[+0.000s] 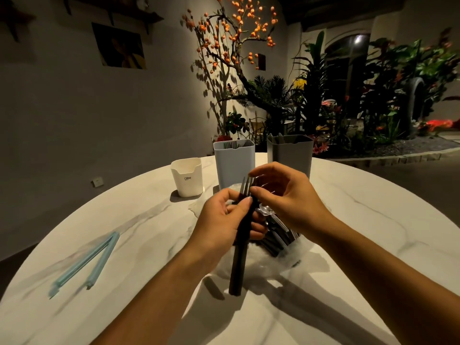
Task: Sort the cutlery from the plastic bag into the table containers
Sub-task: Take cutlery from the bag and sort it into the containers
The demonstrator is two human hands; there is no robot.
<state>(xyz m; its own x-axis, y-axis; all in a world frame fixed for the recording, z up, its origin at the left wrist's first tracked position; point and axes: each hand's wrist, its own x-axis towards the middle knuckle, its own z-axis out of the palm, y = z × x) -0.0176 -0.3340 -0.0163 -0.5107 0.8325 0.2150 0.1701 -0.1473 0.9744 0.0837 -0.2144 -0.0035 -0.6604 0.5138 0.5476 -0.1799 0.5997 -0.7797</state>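
My left hand (221, 220) grips a bundle of black-handled forks (240, 250) upright above the clear plastic bag (281, 260), which lies on the round marble table (348, 220) with more dark cutlery inside. My right hand (283, 195) pinches the top of a fork near its tines. Behind the hands stand three containers: a small white one (187, 176) on the left, a pale blue one (234, 159) holding some utensils, and a grey one (290, 153) on the right.
A light blue bag clip (89, 262) lies open on the table at the left. Beyond the table's far edge are a wall, a tree with orange fruit (236, 33) and dense plants (373, 95).
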